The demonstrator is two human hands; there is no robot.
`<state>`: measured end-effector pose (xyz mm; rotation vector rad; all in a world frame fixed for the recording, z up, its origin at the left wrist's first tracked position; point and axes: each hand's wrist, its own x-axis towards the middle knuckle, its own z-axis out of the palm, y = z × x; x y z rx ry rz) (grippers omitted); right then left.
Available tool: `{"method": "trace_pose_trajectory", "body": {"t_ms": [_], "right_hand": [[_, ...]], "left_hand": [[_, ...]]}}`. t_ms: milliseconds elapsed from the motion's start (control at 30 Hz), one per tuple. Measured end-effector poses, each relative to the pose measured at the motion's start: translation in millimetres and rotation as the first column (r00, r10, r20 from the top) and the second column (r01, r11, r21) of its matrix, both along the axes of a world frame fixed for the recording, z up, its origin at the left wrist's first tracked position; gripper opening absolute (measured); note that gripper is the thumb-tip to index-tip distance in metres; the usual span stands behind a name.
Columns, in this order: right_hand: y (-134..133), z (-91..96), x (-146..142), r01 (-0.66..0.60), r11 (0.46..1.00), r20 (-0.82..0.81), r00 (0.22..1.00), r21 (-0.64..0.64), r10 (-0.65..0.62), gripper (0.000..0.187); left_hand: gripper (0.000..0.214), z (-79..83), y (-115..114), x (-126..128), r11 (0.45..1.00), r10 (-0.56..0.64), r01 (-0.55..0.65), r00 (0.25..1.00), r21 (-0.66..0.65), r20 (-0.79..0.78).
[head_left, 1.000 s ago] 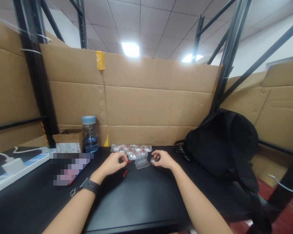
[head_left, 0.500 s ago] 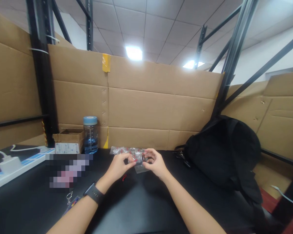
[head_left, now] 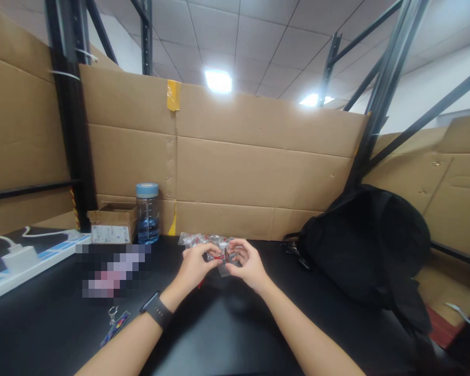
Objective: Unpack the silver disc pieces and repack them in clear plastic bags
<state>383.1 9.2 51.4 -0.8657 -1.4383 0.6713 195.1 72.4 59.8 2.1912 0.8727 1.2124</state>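
Near the middle of the black table, my left hand (head_left: pixel 198 263) pinches a thin red strand (head_left: pixel 218 257) between thumb and fingertips. Close beside it, my right hand (head_left: pixel 247 265) curls its thumb and fingers around a small, dark, flat piece (head_left: pixel 226 255) seen nearly edge-on; its kind is too small to make out. Behind and partly under both hands lie clear plastic bags (head_left: pixel 188 239) with red bits in them. Another small red bit (head_left: pixel 200 285) shows on the table just below my left hand.
To the left are a power strip (head_left: pixel 49 265), a small cardboard box (head_left: pixel 112 219), a blue-lidded bottle (head_left: pixel 148 214), a blurred-out item (head_left: pixel 117 271) and a keyring (head_left: pixel 113 313). A black backpack (head_left: pixel 364 250) fills the right side. Cardboard panels (head_left: pixel 258 172) wall the back.
Both hands have drawn slightly closer together. The dark piece has turned from a rounder face to nearly edge-on, beside the left fingertips. The camera view has shifted a little.
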Motion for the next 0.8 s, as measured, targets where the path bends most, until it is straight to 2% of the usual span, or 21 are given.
{"method": "trace_pose_trajectory", "body": {"t_ms": [200,333,633,800], "right_hand": [[-1.7,1.4,-1.5,0.023,1.0,-0.006,1.0,0.01,-0.022,0.053],[-1.2,0.7,-1.1,0.029,0.999,-0.012,1.0,0.016,-0.029,0.052],[0.5,-3.5,-4.3,0.04,0.998,0.047,0.998,0.04,-0.042,0.05],[0.6,-5.9,-4.5,0.031,0.998,0.062,0.997,0.056,-0.034,0.047]], "left_hand": [[0.016,-4.9,9.4,-2.0,0.999,-0.016,0.018,0.999,-0.037,0.029],[0.016,-6.6,9.7,-0.7,0.998,-0.056,0.056,0.998,-0.006,0.036],[0.01,-8.9,8.0,2.2,0.992,-0.028,0.032,0.999,0.126,-0.029],[0.01,-8.6,2.1,5.4,0.986,0.055,-0.043,0.996,0.159,-0.073]]}}
